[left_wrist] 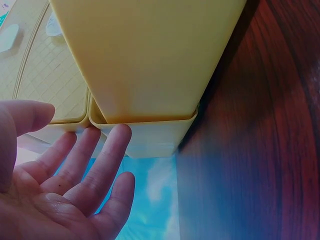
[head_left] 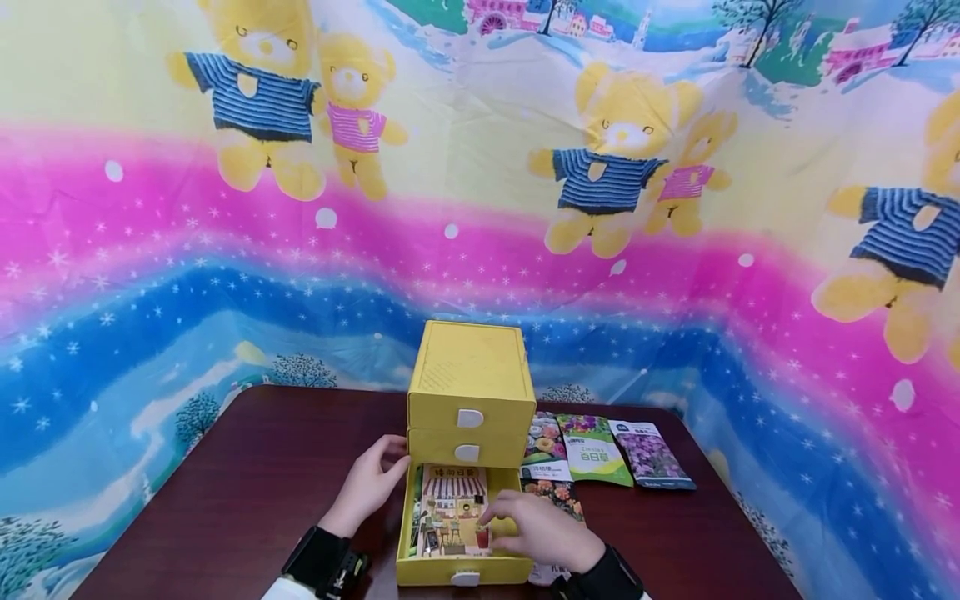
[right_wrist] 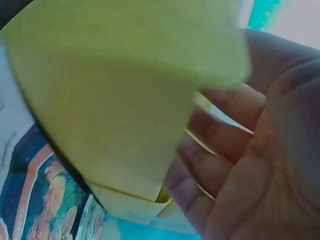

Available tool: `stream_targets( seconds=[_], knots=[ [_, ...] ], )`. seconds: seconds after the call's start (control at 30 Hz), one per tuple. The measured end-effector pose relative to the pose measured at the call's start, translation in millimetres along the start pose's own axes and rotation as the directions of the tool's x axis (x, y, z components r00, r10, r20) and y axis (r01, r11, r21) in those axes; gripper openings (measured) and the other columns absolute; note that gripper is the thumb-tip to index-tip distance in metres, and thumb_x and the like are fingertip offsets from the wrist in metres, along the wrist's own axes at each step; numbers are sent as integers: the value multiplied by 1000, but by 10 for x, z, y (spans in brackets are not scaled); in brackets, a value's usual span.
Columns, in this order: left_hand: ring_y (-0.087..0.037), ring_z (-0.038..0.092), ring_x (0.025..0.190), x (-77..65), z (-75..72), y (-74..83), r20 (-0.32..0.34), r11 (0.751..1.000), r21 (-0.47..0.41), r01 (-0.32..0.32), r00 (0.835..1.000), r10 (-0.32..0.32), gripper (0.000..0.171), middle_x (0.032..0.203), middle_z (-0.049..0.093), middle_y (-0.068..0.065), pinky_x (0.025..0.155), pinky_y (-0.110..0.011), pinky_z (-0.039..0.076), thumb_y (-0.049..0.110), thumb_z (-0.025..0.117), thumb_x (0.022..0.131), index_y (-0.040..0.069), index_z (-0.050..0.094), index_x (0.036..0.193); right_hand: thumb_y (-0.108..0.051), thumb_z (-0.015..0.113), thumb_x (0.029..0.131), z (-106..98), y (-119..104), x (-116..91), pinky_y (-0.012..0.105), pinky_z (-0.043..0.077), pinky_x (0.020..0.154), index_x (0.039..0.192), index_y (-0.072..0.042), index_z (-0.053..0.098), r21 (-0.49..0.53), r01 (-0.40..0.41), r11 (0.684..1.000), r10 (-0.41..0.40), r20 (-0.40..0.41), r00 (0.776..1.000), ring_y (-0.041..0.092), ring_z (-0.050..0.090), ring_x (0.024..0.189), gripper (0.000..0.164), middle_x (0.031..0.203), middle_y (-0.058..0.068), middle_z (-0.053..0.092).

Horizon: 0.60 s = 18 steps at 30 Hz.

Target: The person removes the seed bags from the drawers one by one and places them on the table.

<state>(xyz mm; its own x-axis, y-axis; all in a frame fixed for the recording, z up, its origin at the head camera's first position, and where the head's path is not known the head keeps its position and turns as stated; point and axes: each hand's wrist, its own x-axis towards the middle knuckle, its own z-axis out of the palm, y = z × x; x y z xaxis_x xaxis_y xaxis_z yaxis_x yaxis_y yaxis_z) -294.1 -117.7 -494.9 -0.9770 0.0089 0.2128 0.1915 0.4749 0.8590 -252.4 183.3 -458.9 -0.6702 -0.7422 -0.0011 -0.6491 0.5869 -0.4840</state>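
Note:
A yellow drawer cabinet [head_left: 474, 358] stands on the table, its bottom drawer [head_left: 510, 570] pulled out toward me. Inside that drawer lies an illustrated packet [head_left: 454, 510] showing a shopfront with a striped awning. My left hand [head_left: 372, 483] is at the cabinet's left side; in the left wrist view its fingers [left_wrist: 107, 160] are extended, with tips at the cabinet's front edge. Over the right part of the drawer is my right hand [head_left: 543, 527], fingers loosely bent beside the packet's right edge. In the right wrist view, the drawer wall [right_wrist: 110, 115] hides its fingertips.
To the cabinet's right lie several flower seed packets: a green and white one [head_left: 596, 454], a purple one [head_left: 651, 454] and a colourful one [head_left: 546, 442] against the cabinet. Another packet [head_left: 553, 493] is partly behind my right hand. A cartoon bear curtain [head_left: 465, 275] hangs behind the dark table [head_left: 300, 450].

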Motion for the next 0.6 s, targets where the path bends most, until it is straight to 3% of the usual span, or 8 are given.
stream_targets(
  seconds=[0.17,0.4,0.6],
  knots=[
    [-13,63,91,10,12,-6,-7,1000,8,-3,1000,3,32,117,66,-3,77,-32,53,18,66,101,17,60,133,-16,73,95,3,36,66,24,51,95,127,-18,68,-113,85,990,-81,40,996,16,61,120,32,132,-1,60],
    [-13,62,91,2,5,-5,-4,1000,2,13,1000,-13,32,117,66,-3,77,-33,53,17,65,101,18,60,132,-8,82,86,-40,101,231,24,53,95,132,-21,66,-176,187,966,-164,139,977,17,57,130,50,145,5,56],
    [-14,63,93,10,2,1,-3,1000,-5,10,1000,-10,34,119,66,-4,79,-33,53,17,64,101,17,59,135,-3,81,85,-23,97,319,38,51,102,140,-25,60,-247,206,947,-159,199,967,21,50,138,63,153,4,50]
  ],
)
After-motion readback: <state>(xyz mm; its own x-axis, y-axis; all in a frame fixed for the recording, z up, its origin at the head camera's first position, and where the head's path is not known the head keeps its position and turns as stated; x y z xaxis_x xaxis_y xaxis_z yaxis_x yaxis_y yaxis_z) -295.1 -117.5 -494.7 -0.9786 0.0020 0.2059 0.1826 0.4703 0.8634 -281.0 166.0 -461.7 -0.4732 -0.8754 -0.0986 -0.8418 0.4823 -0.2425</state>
